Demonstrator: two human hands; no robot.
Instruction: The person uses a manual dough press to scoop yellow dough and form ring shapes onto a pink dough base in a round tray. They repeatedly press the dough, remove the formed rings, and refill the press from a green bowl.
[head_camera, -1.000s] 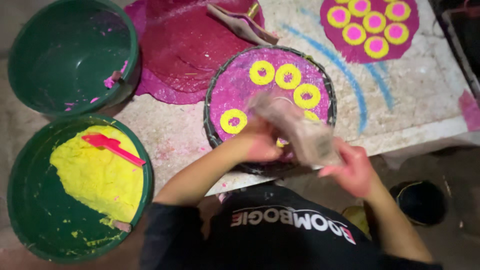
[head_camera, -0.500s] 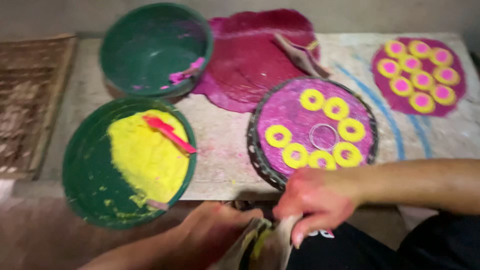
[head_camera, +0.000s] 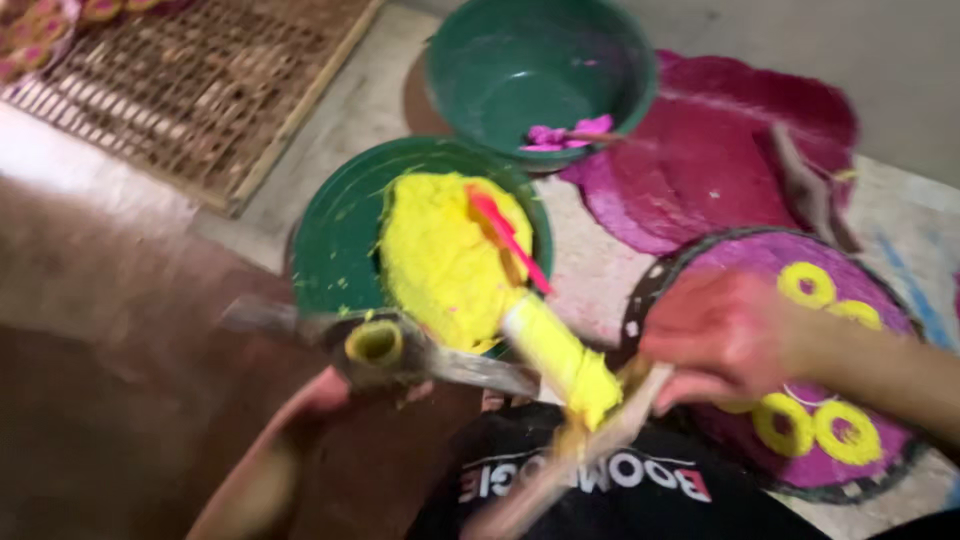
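My left hand (head_camera: 315, 405) grips a metal press (head_camera: 400, 350) from below, at the near rim of a green bowl (head_camera: 330, 240). The press's round barrel (head_camera: 375, 343) shows yellow dough inside. My right hand (head_camera: 725, 340) is closed on the press's wooden handle (head_camera: 615, 415). A plunger coated in yellow dough (head_camera: 560, 360) sticks out between the hands. The green bowl holds a mound of yellow dough (head_camera: 440, 260) with a red spatula (head_camera: 505, 235) lying on it. The hands and the press are blurred.
A second green bowl (head_camera: 540, 70) with pink scraps stands behind. A magenta sheet (head_camera: 740, 170) lies at the right. Under my right arm, a round tray (head_camera: 660, 280) carries yellow rings (head_camera: 805, 285) on magenta. A woven mat (head_camera: 200, 90) lies at the upper left.
The view has swung left. Both hands have carried the press from over the ring tray to the yellow-dough bowl, and the plunger now stands out of the barrel.
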